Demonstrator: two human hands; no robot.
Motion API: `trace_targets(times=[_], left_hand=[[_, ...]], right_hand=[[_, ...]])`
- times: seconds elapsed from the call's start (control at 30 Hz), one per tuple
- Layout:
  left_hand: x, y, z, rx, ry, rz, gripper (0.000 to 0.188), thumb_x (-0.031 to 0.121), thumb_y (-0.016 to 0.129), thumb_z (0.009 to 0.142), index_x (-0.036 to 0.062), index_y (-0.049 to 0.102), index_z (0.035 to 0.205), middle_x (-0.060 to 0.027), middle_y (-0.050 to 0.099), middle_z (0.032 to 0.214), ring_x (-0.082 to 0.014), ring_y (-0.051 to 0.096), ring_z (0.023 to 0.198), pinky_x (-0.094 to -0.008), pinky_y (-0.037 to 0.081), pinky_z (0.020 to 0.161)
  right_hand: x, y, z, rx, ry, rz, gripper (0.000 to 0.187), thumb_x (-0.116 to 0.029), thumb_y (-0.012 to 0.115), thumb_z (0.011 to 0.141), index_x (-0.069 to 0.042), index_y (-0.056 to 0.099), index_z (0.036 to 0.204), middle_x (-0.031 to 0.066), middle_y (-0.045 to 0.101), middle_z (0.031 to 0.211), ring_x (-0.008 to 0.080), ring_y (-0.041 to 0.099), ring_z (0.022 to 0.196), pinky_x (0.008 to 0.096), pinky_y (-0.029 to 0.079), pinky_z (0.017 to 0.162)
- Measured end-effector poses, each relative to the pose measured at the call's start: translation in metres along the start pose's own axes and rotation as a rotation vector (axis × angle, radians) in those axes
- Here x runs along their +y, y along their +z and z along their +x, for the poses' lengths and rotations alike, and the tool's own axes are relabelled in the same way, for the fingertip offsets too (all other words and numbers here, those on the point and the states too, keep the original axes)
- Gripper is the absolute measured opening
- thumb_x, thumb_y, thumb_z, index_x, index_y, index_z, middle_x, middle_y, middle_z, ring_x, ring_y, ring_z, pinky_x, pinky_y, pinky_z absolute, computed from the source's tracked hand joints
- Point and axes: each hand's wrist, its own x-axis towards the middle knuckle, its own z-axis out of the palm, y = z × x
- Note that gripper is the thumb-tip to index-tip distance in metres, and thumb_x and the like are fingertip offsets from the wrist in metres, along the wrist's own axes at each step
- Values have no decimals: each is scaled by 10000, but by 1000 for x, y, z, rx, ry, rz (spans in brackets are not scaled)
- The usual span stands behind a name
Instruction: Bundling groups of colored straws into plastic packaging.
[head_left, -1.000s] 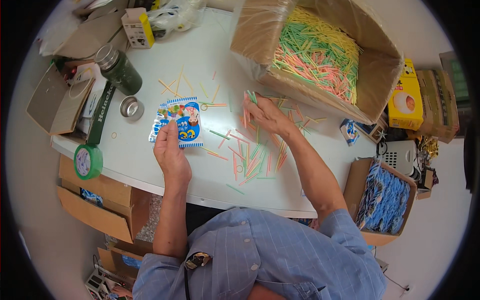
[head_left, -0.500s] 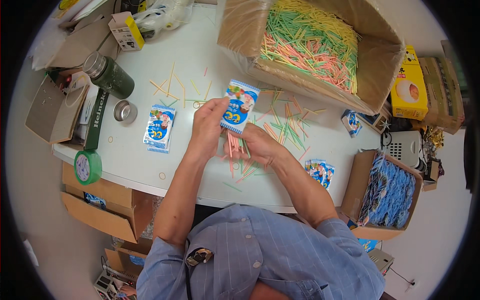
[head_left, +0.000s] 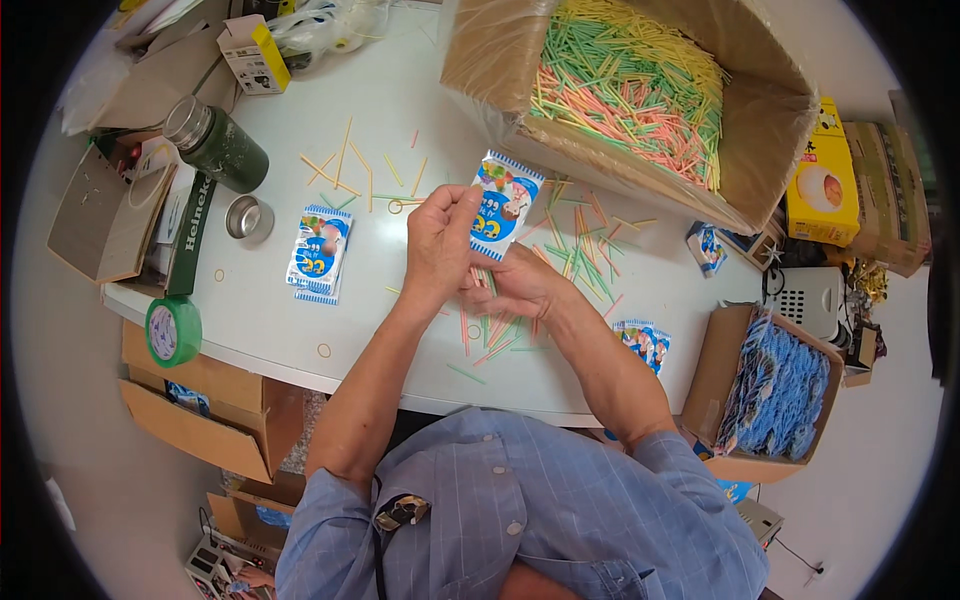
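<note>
My left hand pinches a blue-and-white printed packet, held tilted above the table's middle. Close under it is my right hand, its fingers curled round a small bundle of thin pink and green sticks. The bundle's upper end is hidden by the packet and fingers, so I cannot tell whether it is inside. Loose coloured sticks lie scattered beside and below my hands. To the left rests a small stack of similar packets; more packets lie by my right forearm.
A large plastic-lined carton full of yellow, green and pink sticks stands at the back right. A box of blue packets is at the right. Leftward are a dark green flask, its metal cup and green tape.
Both hands have shifted slightly right, and the packet has moved right and tilted more. Less of the stick bundle shows below the packet now.
</note>
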Motion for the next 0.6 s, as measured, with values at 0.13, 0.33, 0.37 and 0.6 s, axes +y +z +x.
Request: trace_targets(times=[0.13,0.33,0.37,0.6], left_hand=[[4,-15,9,51,21,-147,225,201,597,1015,-19,645,1003,-40,696,878,-56,616,743,-217,506,657],[38,-40,16,105,119,-156,206,192,596,1019,-5,653,1037,-19,687,944,-52,603,851,-213,481,772],[47,-48,13,151,179,-220,213,202,589,1024,-1,648,1056,-22,686,954,-62,613,859,-221,488,775],[76,-96,-27,337,273,-327,252,211,517,1058,-8,589,1159,-92,673,1088,-138,662,952,-296,546,822]], right_hand=[[-5,10,3,72,8,-274,268,-303,518,1048,-47,585,1003,65,646,814,145,631,637,268,465,509],[-2,19,15,40,-272,-597,305,-316,462,1072,-48,572,978,74,654,881,168,650,804,312,518,785],[-2,21,20,30,-267,-595,305,-316,462,1072,-48,572,978,74,654,881,168,650,804,312,518,785],[0,13,60,157,-717,-889,261,-280,471,1074,-35,539,1009,85,676,1014,181,634,1020,346,478,951]])
